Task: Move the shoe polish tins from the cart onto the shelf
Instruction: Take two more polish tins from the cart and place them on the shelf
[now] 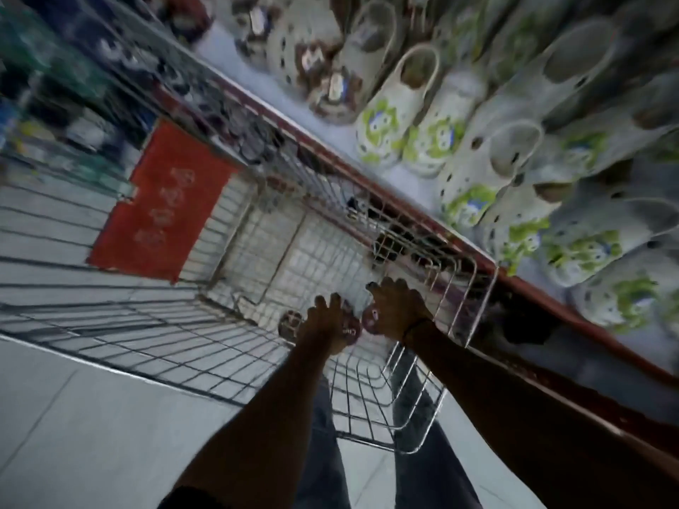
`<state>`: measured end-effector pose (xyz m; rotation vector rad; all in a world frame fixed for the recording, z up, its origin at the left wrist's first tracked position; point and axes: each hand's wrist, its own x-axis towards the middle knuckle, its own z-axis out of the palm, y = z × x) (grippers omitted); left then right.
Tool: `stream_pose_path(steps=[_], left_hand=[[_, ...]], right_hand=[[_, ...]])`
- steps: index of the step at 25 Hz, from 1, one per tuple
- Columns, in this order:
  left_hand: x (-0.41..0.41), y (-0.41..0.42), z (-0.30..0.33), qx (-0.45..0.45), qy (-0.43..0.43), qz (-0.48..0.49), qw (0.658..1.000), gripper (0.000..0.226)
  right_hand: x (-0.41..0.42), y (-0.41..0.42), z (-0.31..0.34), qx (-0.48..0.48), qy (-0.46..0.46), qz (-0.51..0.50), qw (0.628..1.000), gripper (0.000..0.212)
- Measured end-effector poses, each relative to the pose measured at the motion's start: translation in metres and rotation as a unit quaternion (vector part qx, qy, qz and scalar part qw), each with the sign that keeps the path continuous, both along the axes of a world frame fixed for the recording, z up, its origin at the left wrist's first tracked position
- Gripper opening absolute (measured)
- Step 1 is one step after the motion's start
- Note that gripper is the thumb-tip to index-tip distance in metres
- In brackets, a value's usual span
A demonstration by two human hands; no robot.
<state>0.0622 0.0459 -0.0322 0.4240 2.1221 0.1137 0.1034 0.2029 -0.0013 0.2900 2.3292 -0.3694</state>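
Observation:
Both my hands reach down into a wire shopping cart. My left hand lies over a round dark-red shoe polish tin, fingers curled around it. My right hand is closed over a second tin, of which a reddish edge shows. A third round tin rests on the cart floor just left of my left hand. The shelf with a red front edge runs diagonally along the cart's right side. The frame is blurred by motion.
White clogs with green and blue prints crowd the shelf surface, and brown-patterned ones sit further back. A red panel covers the cart's far end. Pale tiled floor lies to the left. My legs stand behind the cart.

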Motion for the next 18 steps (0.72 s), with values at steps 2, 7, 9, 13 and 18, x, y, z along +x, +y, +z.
stream_pose_path(steps=[2,7,9,13,18], left_hand=[[0.021,0.009,-0.037,-0.013,-0.006,-0.03,0.999,0.066],[0.034,0.02,-0.071,-0.021,0.015,0.027,0.999,0.077],[0.03,0.013,-0.063,-0.021,0.013,0.058,0.998,0.084],[-0.001,-0.016,-0.006,-0.004,0.057,0.091,0.994,0.08],[-0.069,-0.059,0.109,0.09,0.159,0.168,0.969,0.075]], right_hand=[[0.005,-0.013,-0.037,0.011,-0.039,0.014,0.999,0.058],[0.008,-0.031,-0.081,0.04,-0.034,0.097,0.994,0.045],[0.008,-0.03,-0.078,0.039,-0.024,0.1,0.994,0.046],[-0.009,-0.022,-0.032,0.036,0.015,0.1,0.994,0.074],[-0.088,-0.033,0.087,-0.013,0.151,0.059,0.987,0.075]])
